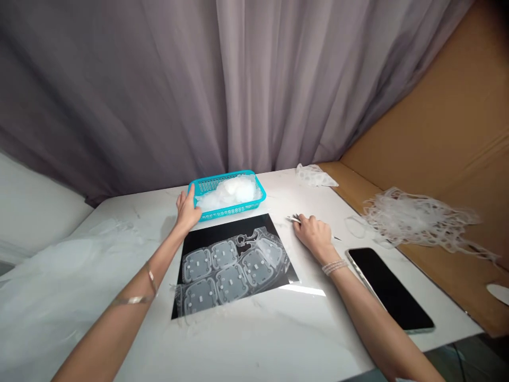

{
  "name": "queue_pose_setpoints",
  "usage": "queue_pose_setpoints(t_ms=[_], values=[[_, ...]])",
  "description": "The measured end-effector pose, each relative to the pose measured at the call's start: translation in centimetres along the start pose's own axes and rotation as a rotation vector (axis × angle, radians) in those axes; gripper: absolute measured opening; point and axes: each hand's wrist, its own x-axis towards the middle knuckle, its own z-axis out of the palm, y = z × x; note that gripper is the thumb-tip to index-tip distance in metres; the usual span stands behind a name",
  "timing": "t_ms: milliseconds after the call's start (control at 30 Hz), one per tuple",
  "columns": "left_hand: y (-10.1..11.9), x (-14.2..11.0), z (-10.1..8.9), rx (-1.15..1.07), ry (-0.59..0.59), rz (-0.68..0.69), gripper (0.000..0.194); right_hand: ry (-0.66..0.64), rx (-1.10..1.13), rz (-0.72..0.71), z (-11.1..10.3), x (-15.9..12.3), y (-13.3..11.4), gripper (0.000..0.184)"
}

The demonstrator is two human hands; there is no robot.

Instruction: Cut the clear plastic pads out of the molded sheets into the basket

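Tweezers point(293, 218) beneath your right hand point(314, 236); your left hand point(186, 209) touches the turquoise basket point(234, 211) beyond the black mat point(254, 225); hands apart.

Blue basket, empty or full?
Full: a white fluffy mass is heaped inside the blue basket, filling it to about the rim, with the left hand against its corner.

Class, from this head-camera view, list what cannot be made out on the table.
Head view:
Thin tool: its middle is hidden by the right hand.
White mass in the teal basket: too blurred to identify.
Pale shape: cut off by the picture's right edge.
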Motion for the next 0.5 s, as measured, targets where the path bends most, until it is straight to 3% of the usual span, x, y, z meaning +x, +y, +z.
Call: queue_pose_setpoints(t_ms=[100, 267, 400, 500], values=[[-1.0, -3.5, -0.2, 0.085, -0.011, 0.011, 0.070, 0.005, 0.016, 0.005, 0.3, 0.1, 0.0, 0.037], [-2.9, -9.7, -1.2, 0.191, -0.210, 0.030, 0.048, 0.013, 0.017, 0.034, -0.6, -0.3, 0.3, 0.051], [-4.1, -11.8, -1.7, 0.274, -0.279, -0.032, 0.047, 0.060, 0.102, 0.023, -3.0, -1.3, 0.3, 0.050], [-4.5, -12.3, -1.6, 0.301, -0.305, -0.065, 0.042, -0.037, 0.300, -0.150, -3.9, -2.0, -0.8, 0.036]])
